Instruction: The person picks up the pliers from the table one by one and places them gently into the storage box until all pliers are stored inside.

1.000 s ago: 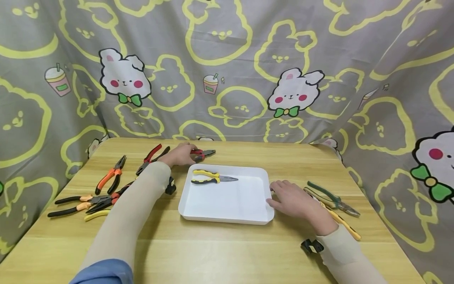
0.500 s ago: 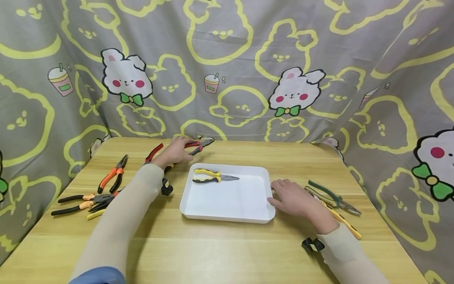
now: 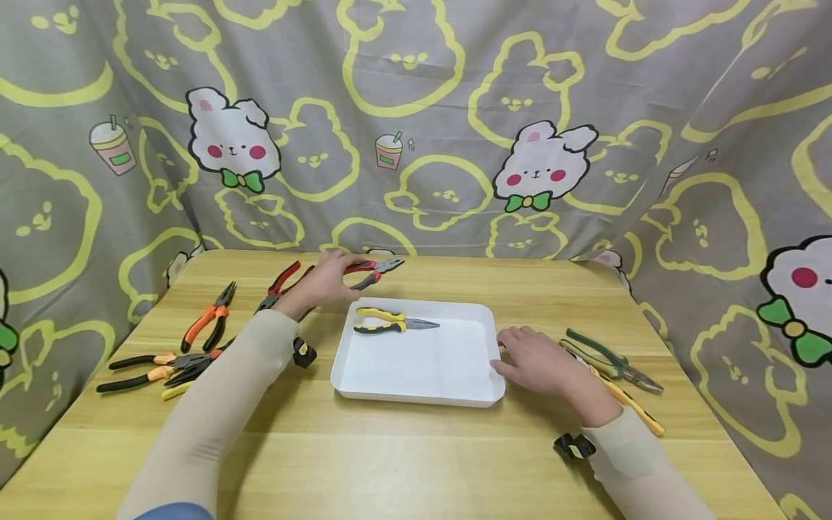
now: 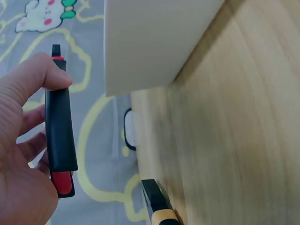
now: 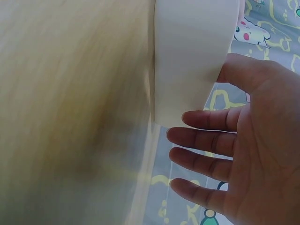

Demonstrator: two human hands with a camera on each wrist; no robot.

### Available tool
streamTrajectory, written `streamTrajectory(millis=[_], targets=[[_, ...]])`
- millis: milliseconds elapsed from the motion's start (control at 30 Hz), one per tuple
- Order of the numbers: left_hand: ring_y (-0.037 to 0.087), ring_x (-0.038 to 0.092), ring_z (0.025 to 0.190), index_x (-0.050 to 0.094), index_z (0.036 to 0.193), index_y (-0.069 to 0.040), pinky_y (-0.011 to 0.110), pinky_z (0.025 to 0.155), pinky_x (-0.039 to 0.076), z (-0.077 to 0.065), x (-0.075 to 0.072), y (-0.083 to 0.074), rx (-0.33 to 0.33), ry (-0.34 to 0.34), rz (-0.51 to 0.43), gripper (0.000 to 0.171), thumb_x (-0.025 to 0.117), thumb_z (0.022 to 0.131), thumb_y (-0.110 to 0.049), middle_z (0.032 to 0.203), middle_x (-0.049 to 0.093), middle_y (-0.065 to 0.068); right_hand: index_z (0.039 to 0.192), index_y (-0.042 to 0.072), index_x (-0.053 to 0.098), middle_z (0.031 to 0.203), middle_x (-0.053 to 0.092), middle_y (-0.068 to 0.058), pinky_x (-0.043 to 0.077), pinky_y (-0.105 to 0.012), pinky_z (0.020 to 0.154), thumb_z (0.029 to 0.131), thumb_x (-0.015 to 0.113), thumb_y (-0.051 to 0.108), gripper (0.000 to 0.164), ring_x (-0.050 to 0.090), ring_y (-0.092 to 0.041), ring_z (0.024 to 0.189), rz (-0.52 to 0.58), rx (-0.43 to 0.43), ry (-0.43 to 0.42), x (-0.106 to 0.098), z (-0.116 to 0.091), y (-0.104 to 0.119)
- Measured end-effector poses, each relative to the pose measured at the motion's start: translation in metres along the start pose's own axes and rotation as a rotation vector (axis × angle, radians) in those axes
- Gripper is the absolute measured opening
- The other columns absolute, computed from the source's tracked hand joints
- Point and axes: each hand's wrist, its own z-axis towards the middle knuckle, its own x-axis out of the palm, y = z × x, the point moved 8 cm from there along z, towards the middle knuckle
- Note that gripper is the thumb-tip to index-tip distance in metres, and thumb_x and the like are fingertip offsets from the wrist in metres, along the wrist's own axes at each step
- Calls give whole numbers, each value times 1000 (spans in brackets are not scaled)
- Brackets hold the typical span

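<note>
My left hand grips a pair of combination pliers with red and black handles. It holds them behind the back left corner of the white tray, jaws pointing right. In the left wrist view, thumb and fingers hold the pliers' handle. Inside the tray lie yellow-and-black needle-nose pliers. My right hand rests at the tray's right side. In the right wrist view, its thumb meets the rim and its fingers extend nearly straight beside the outer wall; the thumb tip is hidden.
Several pliers lie on the table's left, among them an orange-and-black pair and a light-orange-handled pair. My left forearm covers part of the group. Green-handled pliers and a yellow-handled tool lie right of my right hand. A patterned curtain borders the table.
My left hand has lifted the red-and-black pliers off the table, then brought them slightly right and nearer the tray. The right hand and the tray stay where they were.
</note>
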Motion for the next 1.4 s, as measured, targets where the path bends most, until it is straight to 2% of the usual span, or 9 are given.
streamTrajectory(millis=[367,667,867,967,1167,1400], targets=[[37,32,126,53,140,-11,55,99,31,-14,1,-22,79,-31,55,68,78,77,-20,142,44,17,115,5,57,108,60,-8,47,-48,82,96,58,38,38,58,-29,100,5,18,10,3,-2,-1],[34,36,118,54,139,-10,52,94,35,-21,10,-37,95,-11,80,70,80,74,-18,137,48,17,116,5,57,107,60,-7,47,-47,82,97,58,38,39,58,-28,98,2,8,4,3,0,-1],[32,36,119,54,140,-11,50,92,40,-26,16,-47,96,40,96,71,81,76,-23,138,48,14,116,5,57,107,60,-7,47,-47,82,97,58,38,38,58,-28,98,7,11,5,3,1,-1],[33,39,118,55,139,-11,49,91,42,-29,20,-55,118,64,120,69,82,77,-26,135,51,12,116,5,56,107,60,-7,47,-47,82,97,57,38,38,58,-29,99,8,10,8,4,1,-2],[35,44,115,57,137,-9,48,92,40,-34,27,-75,160,97,102,67,83,76,-20,133,53,14,116,4,56,108,59,-8,47,-47,83,97,57,38,39,58,-29,99,1,10,5,4,0,-3],[34,47,115,54,140,-11,48,93,42,-39,43,-81,150,176,121,69,78,76,-20,134,53,13,114,5,56,106,60,-7,46,-48,82,97,57,38,37,58,-29,98,12,2,-2,3,0,-1]])
